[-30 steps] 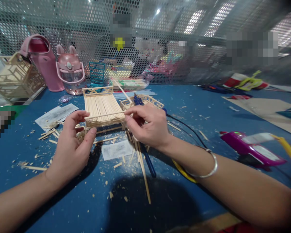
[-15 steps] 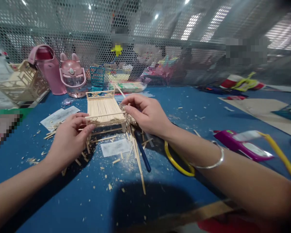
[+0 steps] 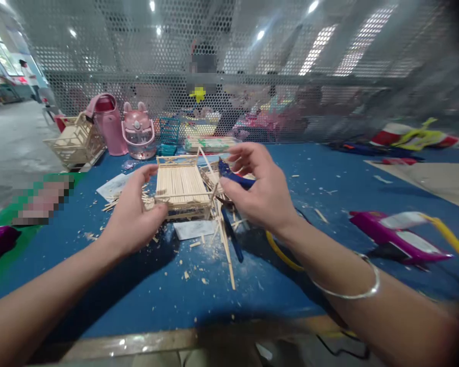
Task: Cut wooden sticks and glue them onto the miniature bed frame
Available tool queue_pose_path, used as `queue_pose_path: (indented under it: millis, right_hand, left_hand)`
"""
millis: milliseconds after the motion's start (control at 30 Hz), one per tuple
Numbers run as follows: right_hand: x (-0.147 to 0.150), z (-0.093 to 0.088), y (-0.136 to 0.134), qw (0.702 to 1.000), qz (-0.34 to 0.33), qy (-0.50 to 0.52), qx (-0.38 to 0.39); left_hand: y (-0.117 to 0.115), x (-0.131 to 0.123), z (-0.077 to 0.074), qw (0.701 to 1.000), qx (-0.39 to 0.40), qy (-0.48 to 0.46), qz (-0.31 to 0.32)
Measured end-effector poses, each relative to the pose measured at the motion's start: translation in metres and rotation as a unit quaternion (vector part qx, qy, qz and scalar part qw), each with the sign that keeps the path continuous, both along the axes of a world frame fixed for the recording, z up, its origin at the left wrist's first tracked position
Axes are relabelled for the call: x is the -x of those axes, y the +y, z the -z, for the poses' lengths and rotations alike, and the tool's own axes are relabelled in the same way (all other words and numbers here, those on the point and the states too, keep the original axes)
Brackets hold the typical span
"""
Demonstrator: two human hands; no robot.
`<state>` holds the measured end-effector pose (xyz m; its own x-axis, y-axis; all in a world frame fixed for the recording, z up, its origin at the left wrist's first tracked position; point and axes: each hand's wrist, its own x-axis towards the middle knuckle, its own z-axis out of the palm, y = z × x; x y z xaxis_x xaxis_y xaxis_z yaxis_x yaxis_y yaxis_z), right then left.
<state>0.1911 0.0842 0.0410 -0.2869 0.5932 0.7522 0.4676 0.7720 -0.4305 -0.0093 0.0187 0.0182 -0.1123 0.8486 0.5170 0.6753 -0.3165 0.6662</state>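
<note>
A small frame of thin wooden sticks (image 3: 181, 182) with a slatted top stands on the blue table. My left hand (image 3: 135, 214) is at its left side, fingers spread and thumb near the front left corner. To the right of the frame, my right hand (image 3: 263, 188) is curled around a dark blue tool (image 3: 233, 176), whose tip points left toward the frame. Loose sticks (image 3: 227, 250) and a dark blue rod-like tool (image 3: 232, 234) lie in front of the frame's right side. White paper (image 3: 195, 229) lies at its front.
Pink bottle (image 3: 110, 127), clear pink-lidded bottle (image 3: 137, 132) and another stick model (image 3: 74, 140) stand at the back left, before a perforated metal screen (image 3: 137, 56). Right: purple glue gun (image 3: 401, 239) and yellow loop (image 3: 283, 252). Stick scraps litter the table (image 3: 118, 300).
My right hand has come off the frame's right corner and now has the dark blue tool. My left hand has opened wider at the left side. The view has shifted left.
</note>
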Motion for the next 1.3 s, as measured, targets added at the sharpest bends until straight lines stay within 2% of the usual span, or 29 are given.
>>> queue_pose_path:
  millis: [67,133,200,267,433,700,1000,1133,1233,1300]
  right_hand:
    - [0.001,0.001,-0.001,0.997,0.025,0.024,-0.061]
    - [0.000,0.006,-0.004,0.994,0.025,0.015,-0.102]
    - [-0.001,0.013,-0.009,0.994,0.018,-0.008,-0.109]
    - [-0.004,0.019,-0.014,0.996,0.000,-0.032,-0.079]
    - [-0.006,0.028,-0.017,0.996,-0.039,-0.086,-0.003]
    - [0.002,0.036,-0.016,0.993,-0.012,-0.114,0.026]
    - [0.013,0.040,-0.020,0.992,-0.007,-0.122,0.033]
    - [0.007,0.033,-0.020,0.994,-0.006,-0.105,0.017]
    - [-0.007,0.021,-0.018,0.987,-0.070,-0.139,0.047]
    - [-0.017,0.013,-0.015,0.952,-0.153,-0.245,0.105]
  left_hand:
    - [0.003,-0.009,-0.004,0.998,-0.064,-0.023,-0.002]
    - [0.006,-0.015,-0.002,0.992,-0.126,-0.001,-0.006]
    - [0.006,-0.015,0.005,0.979,-0.191,0.072,-0.012]
    - [0.005,-0.011,0.013,0.966,-0.222,0.133,-0.007]
    - [0.001,-0.005,0.017,0.965,-0.205,0.165,0.003]
    - [0.004,-0.007,0.019,0.962,-0.176,0.209,0.013]
    - [0.003,-0.009,0.020,0.970,-0.141,0.197,0.012]
    - [0.003,-0.005,0.015,0.977,-0.144,0.156,-0.006]
    - [0.006,0.003,0.012,0.983,-0.139,0.116,-0.038]
    - [0.008,0.009,0.010,0.986,-0.125,0.096,-0.056]
